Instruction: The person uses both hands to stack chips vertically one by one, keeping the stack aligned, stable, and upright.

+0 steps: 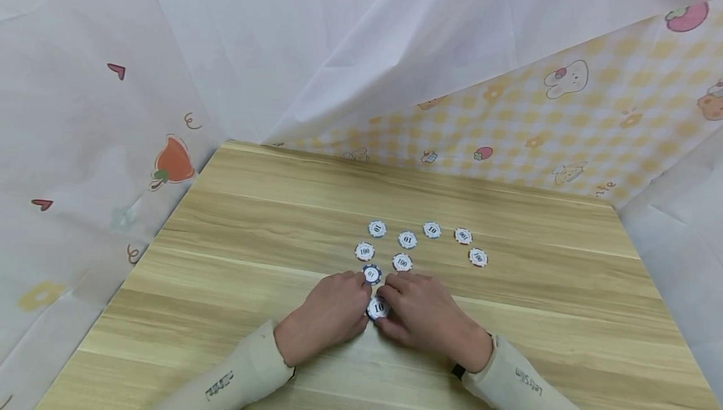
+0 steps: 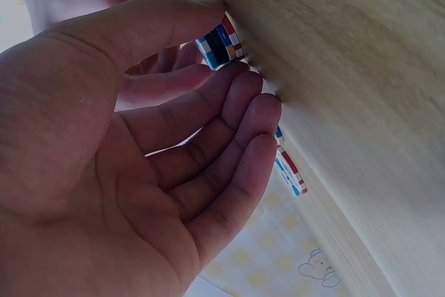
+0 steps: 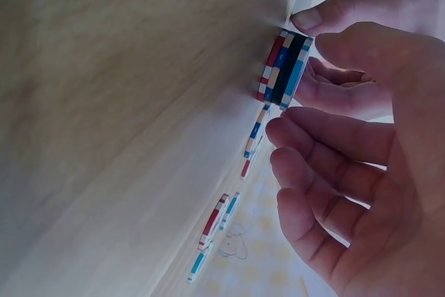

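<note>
A short stack of poker chips (image 1: pixel 378 308) stands on the wooden table between the two hands, its top face marked 10. From the side, the stack (image 3: pixel 284 69) shows layers of red, blue, black and light blue edges. The left hand (image 1: pixel 337 311) holds it from the left, with thumb and index fingertip at its rim in the left wrist view. On the other side, the right hand (image 1: pixel 425 311) has its thumb and index finger curled round the same stack. Just beyond the hands lies a dark blue chip (image 1: pixel 371 274) marked 10, close to the left knuckles.
Several loose chips lie flat farther back, among them a red-edged 100 chip (image 1: pixel 402 262), a 100 chip (image 1: pixel 364 251) at left and another 100 chip (image 1: pixel 477 257) at far right. A patterned cloth (image 1: pixel 508 121) hangs behind the wooden table (image 1: pixel 271 209).
</note>
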{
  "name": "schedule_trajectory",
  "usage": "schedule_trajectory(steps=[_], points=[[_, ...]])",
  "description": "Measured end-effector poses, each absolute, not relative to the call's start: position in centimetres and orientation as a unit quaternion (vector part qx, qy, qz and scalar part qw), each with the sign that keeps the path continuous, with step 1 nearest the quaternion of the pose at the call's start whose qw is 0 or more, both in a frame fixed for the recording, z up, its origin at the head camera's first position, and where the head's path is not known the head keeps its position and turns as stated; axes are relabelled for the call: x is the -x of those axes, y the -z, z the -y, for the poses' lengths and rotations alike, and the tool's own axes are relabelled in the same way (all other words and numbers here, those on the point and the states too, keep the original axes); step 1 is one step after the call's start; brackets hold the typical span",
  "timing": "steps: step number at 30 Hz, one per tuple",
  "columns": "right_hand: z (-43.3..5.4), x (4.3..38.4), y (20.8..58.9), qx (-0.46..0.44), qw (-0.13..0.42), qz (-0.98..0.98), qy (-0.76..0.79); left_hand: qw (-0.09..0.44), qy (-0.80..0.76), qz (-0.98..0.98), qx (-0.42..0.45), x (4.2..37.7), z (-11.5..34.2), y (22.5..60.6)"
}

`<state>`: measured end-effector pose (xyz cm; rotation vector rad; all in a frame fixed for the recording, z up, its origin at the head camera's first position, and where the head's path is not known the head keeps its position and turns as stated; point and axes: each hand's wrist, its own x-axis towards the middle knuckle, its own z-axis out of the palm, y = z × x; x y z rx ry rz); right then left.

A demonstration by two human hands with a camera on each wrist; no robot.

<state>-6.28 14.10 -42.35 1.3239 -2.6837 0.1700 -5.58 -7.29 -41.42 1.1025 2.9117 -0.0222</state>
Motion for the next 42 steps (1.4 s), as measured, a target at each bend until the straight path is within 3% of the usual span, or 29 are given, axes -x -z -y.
schedule_trajectory(steps=[22,42], points=[[-16.1,8.6,42.3,-0.419,0.072,0.898,-0.109,0.011,0.010,-0.935,-0.355,5.6,7.3,41.1],[-17.6,11.2,42.8,-0.340,0.046,0.935,-0.092,0.016,0.008,-0.934,-0.358,5.6,7.3,41.2]])
